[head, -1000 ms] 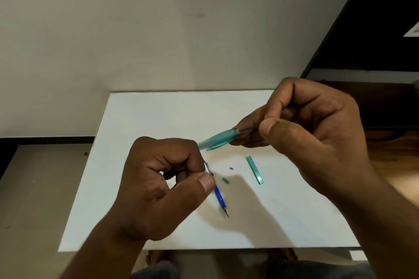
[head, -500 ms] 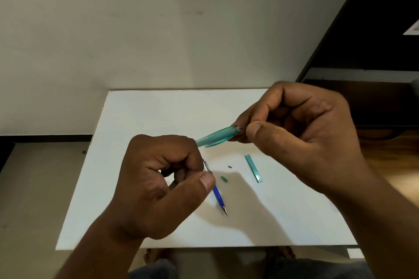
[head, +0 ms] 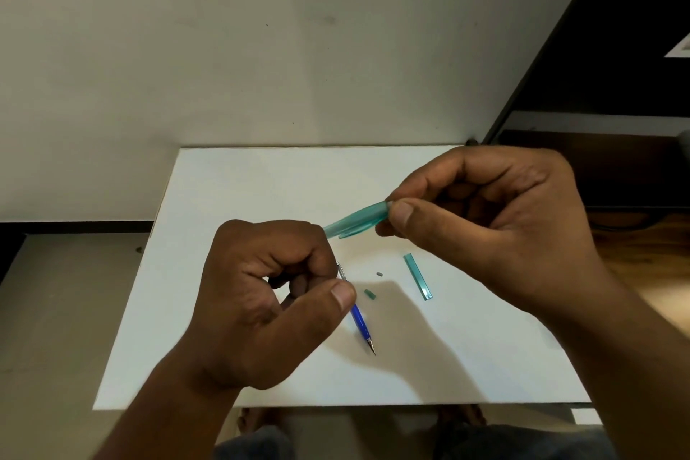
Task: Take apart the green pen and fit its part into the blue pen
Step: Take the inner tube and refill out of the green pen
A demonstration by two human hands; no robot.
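A translucent green pen barrel [head: 354,223] is held in the air between both hands. My right hand [head: 481,220] pinches its right end with thumb and fingers. My left hand [head: 269,295] is closed as a fist around its left end, which is hidden. The blue pen [head: 360,321] lies on the white table [head: 261,179], tip toward me, its upper part covered by my left thumb. A green flat strip [head: 418,276] and two small green bits [head: 370,294] [head: 379,274] lie loose on the table beside the blue pen.
The table stands against a pale wall [head: 261,48]. A dark cabinet [head: 616,86] and a wooden surface [head: 653,265] are on the right. The table's near edge runs just below my forearms, with my knees under it.
My right hand has slid along the green barrel toward its right end and dropped slightly. The left hand and the loose parts stay where they were.
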